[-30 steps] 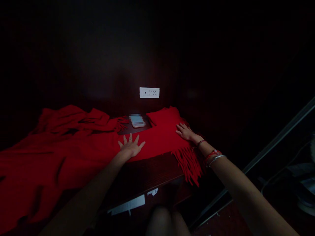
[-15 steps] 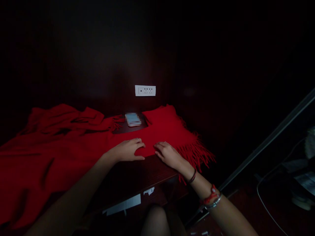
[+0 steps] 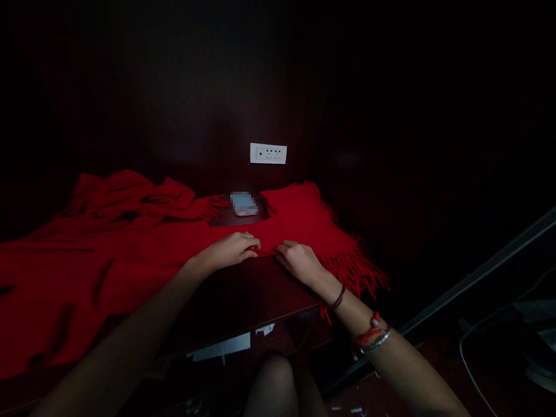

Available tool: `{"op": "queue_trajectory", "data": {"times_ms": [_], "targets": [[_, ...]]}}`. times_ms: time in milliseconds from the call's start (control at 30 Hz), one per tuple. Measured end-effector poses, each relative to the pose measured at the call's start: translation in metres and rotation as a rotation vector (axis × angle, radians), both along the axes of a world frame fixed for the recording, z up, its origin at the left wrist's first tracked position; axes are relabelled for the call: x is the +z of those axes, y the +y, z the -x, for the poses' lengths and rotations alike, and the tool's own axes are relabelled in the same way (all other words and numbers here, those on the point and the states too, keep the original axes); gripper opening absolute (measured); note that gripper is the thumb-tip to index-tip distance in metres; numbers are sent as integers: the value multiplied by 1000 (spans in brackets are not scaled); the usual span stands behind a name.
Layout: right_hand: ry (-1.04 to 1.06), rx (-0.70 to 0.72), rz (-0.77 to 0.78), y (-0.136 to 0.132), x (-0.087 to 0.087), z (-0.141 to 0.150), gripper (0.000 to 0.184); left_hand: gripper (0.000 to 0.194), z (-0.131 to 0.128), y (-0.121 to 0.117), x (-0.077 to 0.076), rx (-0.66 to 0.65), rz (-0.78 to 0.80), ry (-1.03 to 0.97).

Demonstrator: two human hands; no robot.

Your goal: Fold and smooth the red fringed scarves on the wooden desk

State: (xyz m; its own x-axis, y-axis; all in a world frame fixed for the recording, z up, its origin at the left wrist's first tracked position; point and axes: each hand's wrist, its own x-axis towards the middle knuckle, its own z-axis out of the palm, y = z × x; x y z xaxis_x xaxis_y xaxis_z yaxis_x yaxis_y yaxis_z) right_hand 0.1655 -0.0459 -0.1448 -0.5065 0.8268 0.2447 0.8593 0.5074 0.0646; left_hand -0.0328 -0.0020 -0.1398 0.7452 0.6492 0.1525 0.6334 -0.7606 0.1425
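A long red scarf [image 3: 147,243] with fringed ends lies along the dark wooden desk [image 3: 256,289], bunched at the back left and flat at the right. My left hand [image 3: 234,248], a ring on one finger, pinches the scarf's near edge around the middle. Just right of it, my right hand [image 3: 299,260] grips the same edge with its fingers closed. A short gap parts the two hands. Loose red fringe spreads past my right wrist, which wears a dark band, a red bracelet and a silver bangle.
Behind the scarf lies a phone-like flat object [image 3: 244,204], blurred out. A white wall socket [image 3: 268,153] sits above it. Papers [image 3: 223,347] show below the desk's front edge, above my knees. At right, a white cable [image 3: 471,370] hangs near the floor.
Both hands lay spread flat on the scarf, then came together at its near edge. Now their fingers are closed on that edge, which is drawn slightly back. The fringe at right has fanned outward.
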Motion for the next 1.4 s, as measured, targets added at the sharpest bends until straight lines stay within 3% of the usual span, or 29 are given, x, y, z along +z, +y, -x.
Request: {"op": "queue_trajectory", "data": {"times_ms": [200,400,600,733,1100,1400], "targets": [[154,45,5,9,2,-4,16,20,1,1,-3,1,-35,-54],[210,32,1,8,-11,-5,21,18,-3,-1,-8,-4,-65,-67],[362,140,-34,9,-20,-7,15,18,-6,-1,-9,-31,-117,-57],[370,127,-37,13,-23,-7,9,20,-6,0,-7,-46,-170,-36],[294,108,-32,15,-22,-8,19,17,-6,-1,-10,-75,-152,-48],[367,118,-64,18,-25,-8,15,19,-15,-5,-13,-60,-185,-69]]}}
